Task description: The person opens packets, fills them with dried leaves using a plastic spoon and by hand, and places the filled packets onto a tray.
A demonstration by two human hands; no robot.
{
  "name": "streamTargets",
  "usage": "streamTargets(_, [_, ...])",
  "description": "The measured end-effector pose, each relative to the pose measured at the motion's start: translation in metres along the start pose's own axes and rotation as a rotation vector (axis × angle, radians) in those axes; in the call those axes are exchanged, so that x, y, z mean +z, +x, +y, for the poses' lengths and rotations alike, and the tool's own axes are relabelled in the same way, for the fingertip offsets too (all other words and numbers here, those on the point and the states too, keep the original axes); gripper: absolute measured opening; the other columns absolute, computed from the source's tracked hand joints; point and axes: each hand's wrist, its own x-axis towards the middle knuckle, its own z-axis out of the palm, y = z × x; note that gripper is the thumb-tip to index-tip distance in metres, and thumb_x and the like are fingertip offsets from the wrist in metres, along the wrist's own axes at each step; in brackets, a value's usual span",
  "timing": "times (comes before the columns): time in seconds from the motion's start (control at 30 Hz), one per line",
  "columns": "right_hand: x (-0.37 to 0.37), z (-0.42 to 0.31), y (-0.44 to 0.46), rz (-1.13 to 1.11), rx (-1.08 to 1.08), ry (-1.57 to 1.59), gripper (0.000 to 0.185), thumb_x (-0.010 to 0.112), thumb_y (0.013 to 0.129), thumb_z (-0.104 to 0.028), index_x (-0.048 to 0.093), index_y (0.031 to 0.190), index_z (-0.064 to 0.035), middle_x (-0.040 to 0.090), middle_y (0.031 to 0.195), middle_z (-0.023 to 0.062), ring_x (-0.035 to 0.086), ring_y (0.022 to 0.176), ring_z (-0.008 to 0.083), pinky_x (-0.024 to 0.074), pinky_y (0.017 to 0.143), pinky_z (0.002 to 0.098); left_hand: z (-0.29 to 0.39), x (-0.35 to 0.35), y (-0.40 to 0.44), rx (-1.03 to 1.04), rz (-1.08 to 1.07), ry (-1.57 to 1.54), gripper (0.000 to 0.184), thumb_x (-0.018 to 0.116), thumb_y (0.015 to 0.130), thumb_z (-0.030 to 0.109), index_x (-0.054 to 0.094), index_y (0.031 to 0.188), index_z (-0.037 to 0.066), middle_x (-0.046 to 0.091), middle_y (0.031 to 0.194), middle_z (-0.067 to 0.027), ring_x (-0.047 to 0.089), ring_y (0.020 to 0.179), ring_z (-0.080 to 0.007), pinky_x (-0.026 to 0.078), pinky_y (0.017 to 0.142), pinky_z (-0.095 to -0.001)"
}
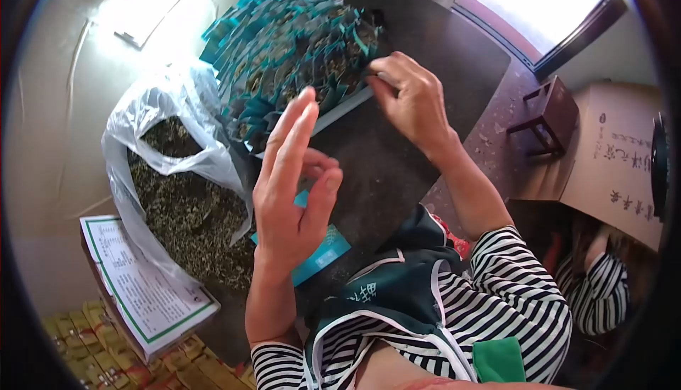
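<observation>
Many small teal packets [284, 56] with dark, dried leafy contents stand packed upright in a pale tray [344, 114] on the dark table. My right hand [415, 106] is at the tray's right edge, thumb and fingers pinched together; a small dark bit shows at the fingertips, too unclear to name. Raised in front of the tray's near corner is my left hand [291, 191], its fingers stretched out and apart, with nothing visible in it. Behind its wrist, a flat blue packet [326, 255] lies on the table, partly hidden.
On the left, a clear plastic bag [128, 134] lies open over a heap of dried leaves [191, 209]. A box with a printed white sheet [145, 283] sits nearer. To the right are a wooden stool [550, 117], a cardboard box [613, 163] and another person's striped sleeve [603, 290].
</observation>
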Motion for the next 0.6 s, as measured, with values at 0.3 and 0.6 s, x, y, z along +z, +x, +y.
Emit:
streamTargets(0.3, [-0.027,-0.021,-0.044,0.001,0.484,0.435,0.019,0.056,0.102,-0.014,0.067,0.094,-0.0007,0.054,0.073,-0.0039,0.044,0.063,0.0046,0.0357,0.058,0.0201,0.005,-0.032,-0.146,-0.383,0.066,0.313,0.034,0.069,0.082,-0.002,0.068,0.116,-0.001,0.068,0.112,-0.0175,0.068,0.087,-0.0226,0.054,0.079,-0.0324])
streamTargets(0.6, [0.009,-0.049,-0.104,-0.329,0.809,0.769,0.031,0.05,0.105,-0.025,0.065,0.094,-0.0008,0.047,0.067,-0.005,0.037,0.059,0.0031,0.0289,0.053,0.0209,0.004,-0.018,-0.185,-0.417,-0.182,0.712,0.064,0.08,0.071,0.021,0.058,0.129,0.006,0.056,0.132,-0.012,0.054,0.118,-0.0323,0.043,0.098,-0.0483])
